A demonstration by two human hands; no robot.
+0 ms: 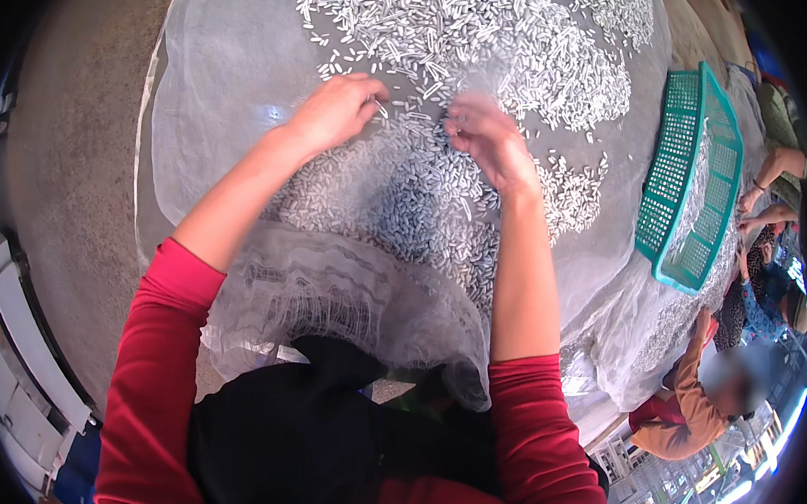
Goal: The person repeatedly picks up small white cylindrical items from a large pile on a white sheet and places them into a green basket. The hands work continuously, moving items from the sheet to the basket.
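Observation:
Loose heaps of small silvery-white, rod-shaped pieces [446, 22] lie spread over a table covered with sheer netting [214, 116]. A nearer heap [427, 187] of the same pieces sits between my forearms, bluish in their shade. My left hand [343, 109] hovers at that heap's far left edge, its fingers curled together. One piece shows at its fingertips. To the right, my right hand [491, 140] hangs over the gap between the heaps with its fingers bent. Motion blurs those fingers, and whether they hold a piece cannot be made out.
A green perforated plastic basket [692, 182] stands at the right with more pieces in it. Bunched netting [341, 283] hangs over the near edge by my body. Other people [694, 401] are at the table's right side, with their hands near the pieces.

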